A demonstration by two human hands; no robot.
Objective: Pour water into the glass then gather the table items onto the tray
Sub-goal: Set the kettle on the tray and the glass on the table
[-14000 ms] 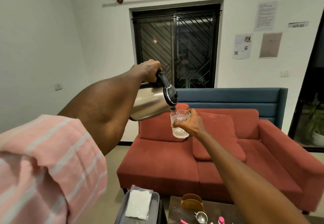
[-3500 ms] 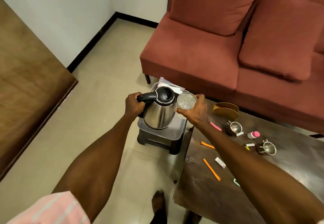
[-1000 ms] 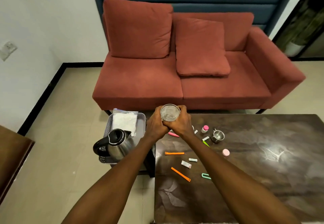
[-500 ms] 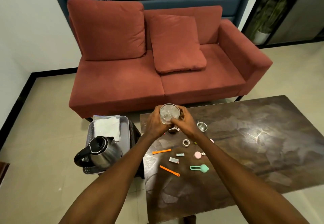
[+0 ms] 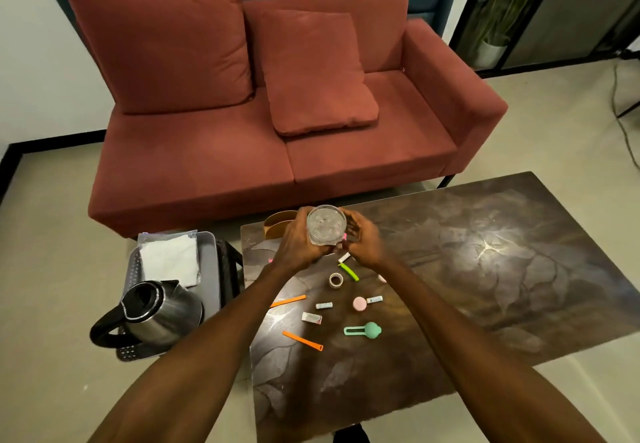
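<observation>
A clear glass (image 5: 326, 224) with water in it is held upright above the far left part of the dark table (image 5: 485, 269). My left hand (image 5: 298, 241) and my right hand (image 5: 362, 238) both wrap around it. The steel kettle (image 5: 156, 311) with its black handle stands on the grey tray (image 5: 207, 262) to the left of the table. A white packet (image 5: 169, 262) lies on the tray's far part. Small items lie on the table: two orange strips (image 5: 302, 340), a green strip (image 5: 349, 272), a tape roll (image 5: 335, 280), a pink cap (image 5: 359, 303), a teal clip (image 5: 363, 330).
A red sofa (image 5: 242, 130) with cushions stands behind the table. A tan holder (image 5: 277, 226) sits at the table's far left corner, partly behind my left hand. The tray rests on a low black stool (image 5: 228, 266). A potted plant (image 5: 490, 51) stands at far right.
The view has shifted slightly left and nearer. Both hands still hold the glass at about the same spot over the table. The kettle stays on the tray.
</observation>
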